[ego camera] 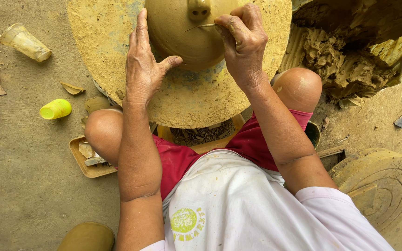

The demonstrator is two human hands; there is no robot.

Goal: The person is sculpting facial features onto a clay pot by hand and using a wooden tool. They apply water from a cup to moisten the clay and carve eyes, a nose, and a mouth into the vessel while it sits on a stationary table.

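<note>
Potter at the wheel: right hand (244, 44) pinches a thin stick (200, 26), its long axis pointing left toward the knob (198, 8) atop the domed clay piece (189, 39). Left hand (144, 65), open & flat, braces the dome's near-left flank on the round wheel disc (196, 104). Plastic cups (55, 109) lie well left; raw clay heap (350, 65) to the right.

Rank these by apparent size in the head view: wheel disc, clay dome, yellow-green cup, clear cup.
Largest to smallest:
1. wheel disc
2. clay dome, partly cut off by the frame's top edge
3. clear cup
4. yellow-green cup
The two cups look close in size, so their order is unsure.
</note>
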